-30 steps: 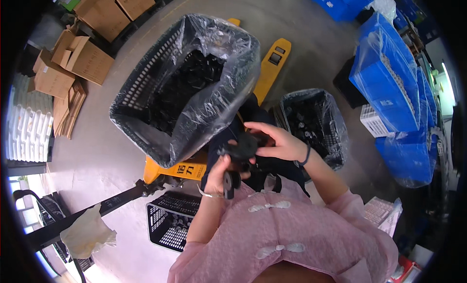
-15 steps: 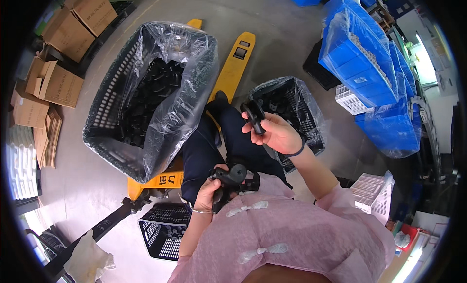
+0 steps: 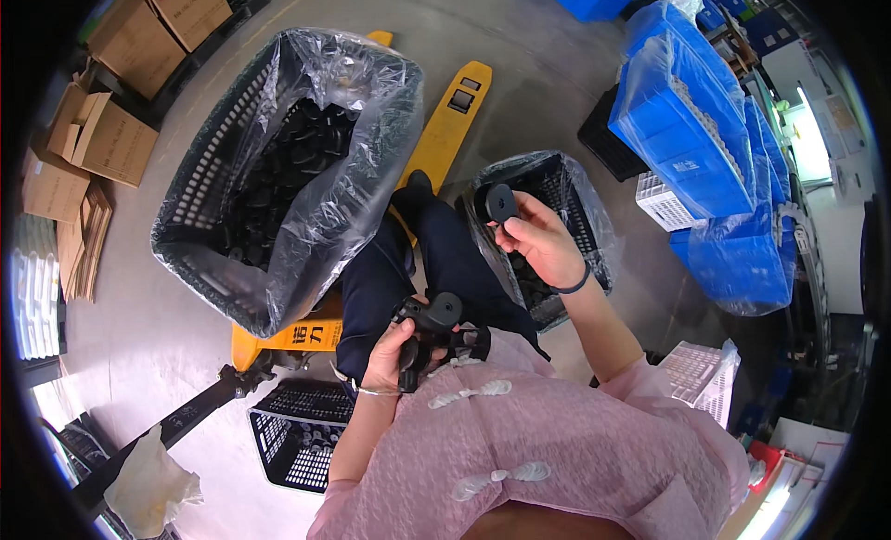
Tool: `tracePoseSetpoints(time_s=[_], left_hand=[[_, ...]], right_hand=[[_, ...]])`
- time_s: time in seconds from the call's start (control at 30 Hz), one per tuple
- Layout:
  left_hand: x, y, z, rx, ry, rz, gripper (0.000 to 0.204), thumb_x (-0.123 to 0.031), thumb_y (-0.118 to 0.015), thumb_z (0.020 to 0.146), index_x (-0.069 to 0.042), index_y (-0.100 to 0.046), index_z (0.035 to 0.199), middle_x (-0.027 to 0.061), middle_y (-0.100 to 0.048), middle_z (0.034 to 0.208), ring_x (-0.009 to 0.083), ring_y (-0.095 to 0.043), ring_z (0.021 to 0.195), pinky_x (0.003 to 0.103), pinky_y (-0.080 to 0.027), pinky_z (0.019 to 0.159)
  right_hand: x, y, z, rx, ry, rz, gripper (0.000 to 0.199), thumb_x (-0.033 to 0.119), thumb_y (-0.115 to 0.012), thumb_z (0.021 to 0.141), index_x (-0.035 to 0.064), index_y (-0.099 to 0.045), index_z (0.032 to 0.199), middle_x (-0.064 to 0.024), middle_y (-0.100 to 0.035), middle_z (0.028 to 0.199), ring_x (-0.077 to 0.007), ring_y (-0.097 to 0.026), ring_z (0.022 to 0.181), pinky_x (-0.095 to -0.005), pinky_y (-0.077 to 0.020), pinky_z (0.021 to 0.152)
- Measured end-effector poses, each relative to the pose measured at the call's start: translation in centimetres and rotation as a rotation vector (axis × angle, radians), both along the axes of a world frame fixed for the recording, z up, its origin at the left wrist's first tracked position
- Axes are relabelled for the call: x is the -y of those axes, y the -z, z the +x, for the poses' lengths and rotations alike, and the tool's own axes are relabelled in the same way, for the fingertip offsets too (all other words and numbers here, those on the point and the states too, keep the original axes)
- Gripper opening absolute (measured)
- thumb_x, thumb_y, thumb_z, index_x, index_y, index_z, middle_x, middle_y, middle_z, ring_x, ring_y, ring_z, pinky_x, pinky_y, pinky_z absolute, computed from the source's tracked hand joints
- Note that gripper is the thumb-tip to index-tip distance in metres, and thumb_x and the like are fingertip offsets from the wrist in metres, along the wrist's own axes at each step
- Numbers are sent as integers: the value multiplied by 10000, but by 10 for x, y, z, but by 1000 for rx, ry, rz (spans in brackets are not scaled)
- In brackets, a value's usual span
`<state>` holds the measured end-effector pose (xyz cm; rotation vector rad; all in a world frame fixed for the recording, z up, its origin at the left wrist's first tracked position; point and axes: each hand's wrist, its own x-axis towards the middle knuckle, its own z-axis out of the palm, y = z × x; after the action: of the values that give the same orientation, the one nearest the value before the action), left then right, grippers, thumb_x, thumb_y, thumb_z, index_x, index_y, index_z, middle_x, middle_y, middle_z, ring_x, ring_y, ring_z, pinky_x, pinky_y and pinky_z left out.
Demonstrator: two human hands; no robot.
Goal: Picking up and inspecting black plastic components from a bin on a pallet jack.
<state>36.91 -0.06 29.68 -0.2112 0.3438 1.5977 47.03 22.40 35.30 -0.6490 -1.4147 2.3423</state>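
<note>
Since the previous frame: right hand point(image 3: 549, 250) shifted slightly, and the round black plastic part point(image 3: 501, 202) in it turned its flat face up; left hand point(image 3: 386, 354) about the same. Right fingers pinch that part above the left edge of the small black plastic basket point(image 3: 599, 238) lined with clear film. Left fingers grasp a clump of round-ended black plastic parts point(image 3: 436, 313) over the lap. Large film-lined dark plastic basket point(image 3: 197, 173), with loose black parts inside, sits over a yellow metal pallet truck point(image 3: 452, 122). Smooth grey floor point(image 3: 557, 99); on its near left, a black lattice plastic basket point(image 3: 306, 468) with small parts in it, near a pale crumpled cloth point(image 3: 148, 489) on the truck handle. Floor's far left: brown cardboard cartons point(image 3: 116, 143). Floor's right side: film-wrapped blue plastic bins point(image 3: 682, 155), white plastic crate point(image 3: 664, 204).
</note>
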Motion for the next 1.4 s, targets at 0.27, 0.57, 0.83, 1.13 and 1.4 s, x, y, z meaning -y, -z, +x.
tracePoseSetpoints(time_s=[0.27, 0.57, 0.83, 1.13, 1.4], left_hand=[[-7, -4, -1, -33, -19, -23, 366, -252, -608, 788, -138, -425, 1083, 204, -547, 989, 232, -558, 765, 254, -445, 533], [-24, -11, 2, -269, 47, -275, 302, -237, -559, 836, -96, -485, 1092, 72, -569, 996, 163, -583, 830, 281, -523, 622], [-15, -4, 4, -236, 42, -149, 413, -305, -515, 857, -109, -410, 1205, 54, -560, 991, 164, -570, 865, 237, -468, 577], [-19, 2, 3, -181, 77, -130, 483, -372, -514, 841, -152, -366, 1244, 148, -499, 1081, 225, -559, 901, 240, -488, 546], [-18, 3, 3, -141, 55, -108, 459, -320, -513, 855, -120, -373, 1243, 114, -521, 1049, 209, -570, 879, 236, -450, 543]], right_hand=[[-38, 38, 46, 217, 227, 654, 418, 147, -607, 779, 12, -457, 1145, -72, -534, 988, -165, -540, 839, -249, -440, 707], [67, -10, 4, 282, -284, 1245, 488, 295, -681, 686, 70, -506, 1083, -97, -509, 911, -259, -566, 742, -314, -459, 612], [52, 3, 3, 257, -273, 988, 269, 62, -617, 670, 52, -562, 933, -50, -530, 892, -134, -563, 702, -240, -456, 610], [26, 1, 24, -54, -69, 535, 294, -105, -466, 686, 35, -469, 945, -99, -480, 1065, -150, -468, 1002, -267, -350, 875], [25, 3, 26, -48, 6, 223, 311, -71, -470, 717, 73, -427, 990, -105, -455, 1105, -151, -459, 1009, -265, -344, 884]])
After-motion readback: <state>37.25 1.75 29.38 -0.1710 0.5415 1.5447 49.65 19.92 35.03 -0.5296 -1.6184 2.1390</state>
